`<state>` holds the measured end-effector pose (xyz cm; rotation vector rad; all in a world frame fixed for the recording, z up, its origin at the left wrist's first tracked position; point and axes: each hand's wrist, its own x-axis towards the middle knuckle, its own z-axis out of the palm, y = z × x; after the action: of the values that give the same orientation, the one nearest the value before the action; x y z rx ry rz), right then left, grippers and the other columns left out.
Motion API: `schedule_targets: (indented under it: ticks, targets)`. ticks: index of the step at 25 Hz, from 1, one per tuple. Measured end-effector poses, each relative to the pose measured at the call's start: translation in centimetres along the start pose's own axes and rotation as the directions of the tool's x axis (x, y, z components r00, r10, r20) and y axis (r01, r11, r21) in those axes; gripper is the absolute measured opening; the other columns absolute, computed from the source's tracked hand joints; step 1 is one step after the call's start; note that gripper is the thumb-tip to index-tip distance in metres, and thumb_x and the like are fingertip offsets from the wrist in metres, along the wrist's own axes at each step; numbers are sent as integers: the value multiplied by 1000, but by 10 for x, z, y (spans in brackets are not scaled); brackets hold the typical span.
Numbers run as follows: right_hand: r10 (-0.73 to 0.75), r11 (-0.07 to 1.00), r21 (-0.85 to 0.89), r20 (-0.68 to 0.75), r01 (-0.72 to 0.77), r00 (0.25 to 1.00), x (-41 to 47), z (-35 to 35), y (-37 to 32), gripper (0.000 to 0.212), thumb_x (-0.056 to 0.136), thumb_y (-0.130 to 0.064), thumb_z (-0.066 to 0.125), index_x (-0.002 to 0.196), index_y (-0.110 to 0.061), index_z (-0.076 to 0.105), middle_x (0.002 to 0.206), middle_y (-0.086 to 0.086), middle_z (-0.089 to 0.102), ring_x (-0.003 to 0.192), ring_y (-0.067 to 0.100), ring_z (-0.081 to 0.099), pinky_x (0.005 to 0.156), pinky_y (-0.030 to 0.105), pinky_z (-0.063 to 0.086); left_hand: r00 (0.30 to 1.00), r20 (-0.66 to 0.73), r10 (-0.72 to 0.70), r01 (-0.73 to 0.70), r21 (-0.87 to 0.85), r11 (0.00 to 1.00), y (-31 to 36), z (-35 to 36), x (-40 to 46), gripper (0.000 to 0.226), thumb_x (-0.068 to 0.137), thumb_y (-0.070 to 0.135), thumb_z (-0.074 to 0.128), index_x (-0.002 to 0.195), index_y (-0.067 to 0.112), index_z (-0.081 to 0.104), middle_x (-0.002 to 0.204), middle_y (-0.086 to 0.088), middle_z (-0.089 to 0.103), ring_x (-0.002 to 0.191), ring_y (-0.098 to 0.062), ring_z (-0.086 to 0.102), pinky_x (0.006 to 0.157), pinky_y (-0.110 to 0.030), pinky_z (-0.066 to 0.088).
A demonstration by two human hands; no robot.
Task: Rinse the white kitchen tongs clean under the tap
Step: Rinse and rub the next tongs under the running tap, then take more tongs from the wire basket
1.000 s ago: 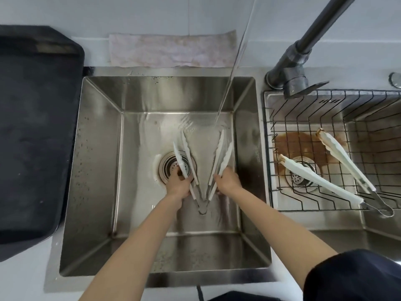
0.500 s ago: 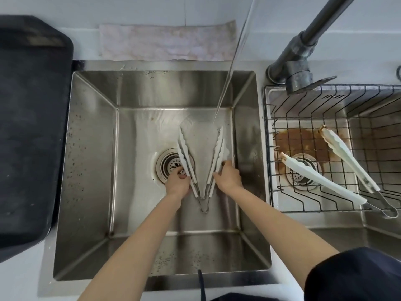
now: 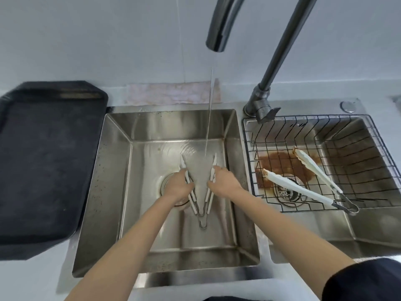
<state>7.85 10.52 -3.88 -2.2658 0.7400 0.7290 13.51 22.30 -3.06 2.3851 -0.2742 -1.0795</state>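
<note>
White kitchen tongs (image 3: 207,197) lie spread in a V on the floor of the left sink (image 3: 121,161), their metal loop end toward me. My left hand (image 3: 178,186) grips the left arm of the tongs and my right hand (image 3: 224,181) grips the right arm. A thin stream of water (image 3: 209,118) falls from the dark tap spout (image 3: 218,25) and lands between the two tong tips. A second pair of white tongs (image 3: 303,187), its tips stained brown, rests on the wire rack (image 3: 282,135) in the right sink.
A black tray (image 3: 47,157) sits on the counter left of the sink. A pink cloth (image 3: 171,94) lies behind the sink. Brown residue (image 3: 280,164) stains the right basin floor around its drain. The tap base (image 3: 259,107) stands between the two basins.
The view has tilted upward, so the tap spout now shows. Both hands have slid farther up the tong arms toward the tips. The tongs stay spread under the stream.
</note>
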Motion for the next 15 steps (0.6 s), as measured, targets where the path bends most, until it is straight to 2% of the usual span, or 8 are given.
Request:
schedule_targets:
  ticks: [3, 6, 11, 15]
  targets:
    - [-102, 992, -80, -75, 96, 992, -22, -22, -1, 59, 92, -27, 49, 144, -8, 29, 146, 15, 37, 134, 32, 36, 108, 41, 35, 994, 5, 113, -111, 220, 969, 21, -15, -15, 53, 91, 18, 48, 140, 4, 34, 145, -16, 41, 133, -29, 40, 107, -33, 34]
    - [-174, 976, -156, -136, 152, 975, -41, -46, 6, 60, 92, -29, 48, 146, -11, 27, 151, 12, 34, 139, 29, 30, 113, 42, 28, 985, 14, 173, -162, 420, 893, 38, -21, -25, 65, 91, 28, 47, 148, 12, 19, 153, -12, 29, 139, -29, 31, 114, -46, 26]
    - [-225, 957, -242, -256, 163, 940, -71, -83, 35, 58, 91, -30, 48, 144, -13, 32, 151, 8, 35, 140, 25, 29, 115, 44, 21, 963, 31, 268, -231, 607, 761, 72, -15, -43, 66, 93, 34, 44, 149, 17, 13, 156, -10, 22, 142, -31, 23, 115, -49, 20]
    - [-180, 951, -293, -258, 101, 949, -88, -106, 76, 60, 93, -31, 45, 147, -13, 26, 154, 7, 28, 145, 25, 19, 118, 46, 14, 948, 60, 312, -269, 676, 687, 106, 7, -54, 64, 94, 36, 41, 149, 17, 13, 156, -9, 22, 143, -31, 20, 115, -49, 19]
